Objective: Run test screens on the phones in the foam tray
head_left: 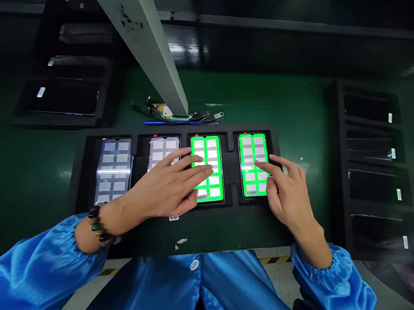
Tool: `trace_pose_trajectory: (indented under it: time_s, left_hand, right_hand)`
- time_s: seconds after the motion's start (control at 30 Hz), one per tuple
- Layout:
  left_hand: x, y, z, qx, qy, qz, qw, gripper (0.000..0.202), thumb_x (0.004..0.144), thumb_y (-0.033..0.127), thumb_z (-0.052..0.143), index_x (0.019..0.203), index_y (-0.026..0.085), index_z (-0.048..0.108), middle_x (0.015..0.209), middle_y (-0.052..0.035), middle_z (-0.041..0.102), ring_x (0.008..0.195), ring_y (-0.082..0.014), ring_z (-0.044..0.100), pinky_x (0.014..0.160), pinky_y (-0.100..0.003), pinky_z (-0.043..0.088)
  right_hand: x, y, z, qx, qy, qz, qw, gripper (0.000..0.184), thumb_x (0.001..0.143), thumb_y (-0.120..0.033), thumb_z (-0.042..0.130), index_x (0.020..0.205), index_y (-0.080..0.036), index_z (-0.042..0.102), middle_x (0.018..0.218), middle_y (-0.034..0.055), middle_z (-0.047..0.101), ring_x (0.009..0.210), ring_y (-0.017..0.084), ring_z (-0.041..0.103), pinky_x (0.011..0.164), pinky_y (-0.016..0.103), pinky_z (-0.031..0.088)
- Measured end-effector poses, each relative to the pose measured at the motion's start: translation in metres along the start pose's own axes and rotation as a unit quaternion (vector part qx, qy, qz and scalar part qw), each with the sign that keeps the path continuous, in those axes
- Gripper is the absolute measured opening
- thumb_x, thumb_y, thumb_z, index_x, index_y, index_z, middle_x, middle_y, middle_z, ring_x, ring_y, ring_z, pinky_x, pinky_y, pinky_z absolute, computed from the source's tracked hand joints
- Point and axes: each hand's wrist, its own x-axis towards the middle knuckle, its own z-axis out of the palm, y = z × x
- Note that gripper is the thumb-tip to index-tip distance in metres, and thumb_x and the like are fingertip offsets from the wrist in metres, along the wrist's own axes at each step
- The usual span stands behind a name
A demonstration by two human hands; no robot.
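Several smartphones lie in a row in a black foam tray (pixel 230 168). My left hand (pixel 170 183) reaches over the third phone (pixel 216 181), its fingers stretched out and a fingertip at the lit screen. That screen shows white blocks framed by bright green lines. My right hand (pixel 285 185) has its index finger on the rightmost phone (pixel 249 153), whose screen is partly green, with thin lines traced near its bottom. Partly behind my left hand is the second phone (pixel 160 147), with a grey and white grid. The leftmost phone (pixel 113 168) shows a dimmer grid.
A blue pen (pixel 160 123) and some cables (pixel 198 115) lie by the foot of a grey metal post (pixel 157 53). More phones sit in a black tray (pixel 334 172) at the right and another tray (pixel 104 106) at the upper left. The tabletop (pixel 266 102) is green.
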Motion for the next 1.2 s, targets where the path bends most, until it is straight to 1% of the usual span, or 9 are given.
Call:
trace_pose_trajectory:
  time_s: [0.2, 0.27, 0.4, 0.5, 0.67, 0.8, 0.97, 1.1, 1.2]
  left_hand:
    - [-0.028, -0.013, -0.01, 0.027, 0.005, -0.033, 0.999, 0.047, 0.101, 0.025, 0.056, 0.145, 0.016, 0.069, 0.129, -0.0092, 0.085, 0.128, -0.0356, 0.073, 0.124, -0.059, 0.045]
    - [-0.021, -0.01, -0.009, 0.021, 0.009, -0.025, 0.999, 0.044, 0.101, 0.025, 0.055, 0.142, 0.017, 0.071, 0.129, -0.0079, 0.085, 0.127, -0.0344, 0.073, 0.124, -0.058, 0.046]
    - [0.011, -0.001, -0.001, -0.011, 0.008, 0.015, 1.0, 0.041, 0.102, 0.026, 0.056, 0.138, 0.016, 0.074, 0.137, -0.0081, 0.083, 0.13, -0.0331, 0.072, 0.127, -0.055, 0.046]
    - [0.024, 0.0, 0.002, -0.018, 0.002, 0.029, 0.999, 0.042, 0.103, 0.025, 0.056, 0.14, 0.014, 0.074, 0.139, -0.0087, 0.082, 0.131, -0.0327, 0.071, 0.13, -0.054, 0.045]
    - [-0.003, -0.013, -0.005, 0.001, 0.013, -0.016, 1.0, 0.043, 0.103, 0.024, 0.054, 0.141, 0.015, 0.072, 0.133, -0.0086, 0.084, 0.13, -0.0339, 0.071, 0.128, -0.058, 0.046]
    - [-0.02, -0.021, -0.01, 0.018, 0.002, -0.046, 0.999, 0.048, 0.102, 0.026, 0.056, 0.146, 0.014, 0.069, 0.127, -0.0117, 0.085, 0.131, -0.0371, 0.071, 0.127, -0.063, 0.044]
    - [0.004, -0.014, -0.004, -0.011, 0.004, -0.013, 1.0, 0.042, 0.102, 0.026, 0.057, 0.139, 0.015, 0.074, 0.137, -0.0088, 0.083, 0.131, -0.0348, 0.071, 0.128, -0.059, 0.046]
    - [0.02, -0.012, 0.002, -0.035, -0.005, -0.005, 0.999, 0.046, 0.101, 0.028, 0.058, 0.142, 0.017, 0.073, 0.142, -0.0092, 0.081, 0.135, -0.036, 0.069, 0.13, -0.061, 0.047]
    - [0.011, -0.017, 0.001, -0.041, 0.004, -0.015, 0.999, 0.048, 0.099, 0.025, 0.058, 0.145, 0.02, 0.072, 0.142, -0.007, 0.081, 0.134, -0.035, 0.07, 0.131, -0.061, 0.045]
  right_hand:
    - [-0.007, 0.014, -0.008, -0.019, 0.035, 0.021, 0.999, 0.04, 0.108, -0.013, 0.049, 0.138, -0.027, 0.07, 0.13, 0.0107, 0.08, 0.143, 0.037, 0.067, 0.111, 0.058, 0.05]
    - [-0.003, 0.01, -0.004, -0.008, 0.031, 0.009, 0.999, 0.04, 0.108, -0.013, 0.049, 0.14, -0.026, 0.069, 0.129, 0.012, 0.079, 0.144, 0.037, 0.066, 0.11, 0.058, 0.051]
    - [0.009, 0.001, 0.004, 0.033, -0.01, -0.019, 0.999, 0.046, 0.108, -0.013, 0.047, 0.148, -0.026, 0.067, 0.131, 0.013, 0.079, 0.148, 0.036, 0.063, 0.111, 0.058, 0.052]
    - [0.012, 0.005, 0.004, 0.04, -0.021, -0.018, 0.999, 0.049, 0.108, -0.012, 0.046, 0.15, -0.027, 0.066, 0.131, 0.0113, 0.08, 0.15, 0.036, 0.062, 0.114, 0.059, 0.051]
    - [0.013, 0.019, -0.003, 0.0, 0.021, 0.009, 1.0, 0.041, 0.109, -0.012, 0.046, 0.137, -0.027, 0.071, 0.128, 0.0107, 0.081, 0.144, 0.037, 0.066, 0.11, 0.059, 0.051]
    - [0.026, 0.008, 0.002, 0.028, -0.015, -0.032, 0.999, 0.042, 0.109, -0.013, 0.046, 0.141, -0.027, 0.07, 0.121, 0.0113, 0.082, 0.147, 0.036, 0.064, 0.113, 0.059, 0.05]
    - [0.036, -0.006, 0.007, 0.046, -0.049, -0.066, 0.996, 0.044, 0.108, -0.014, 0.048, 0.146, -0.022, 0.069, 0.111, 0.0106, 0.083, 0.149, 0.035, 0.061, 0.116, 0.058, 0.049]
    - [0.025, 0.009, -0.001, 0.013, -0.012, -0.025, 1.0, 0.042, 0.107, -0.013, 0.047, 0.14, -0.026, 0.071, 0.123, 0.0101, 0.082, 0.146, 0.035, 0.065, 0.114, 0.057, 0.05]
    - [0.015, 0.021, -0.007, -0.002, 0.017, 0.02, 1.0, 0.041, 0.107, -0.014, 0.047, 0.135, -0.029, 0.072, 0.128, 0.0082, 0.082, 0.143, 0.035, 0.068, 0.114, 0.059, 0.05]
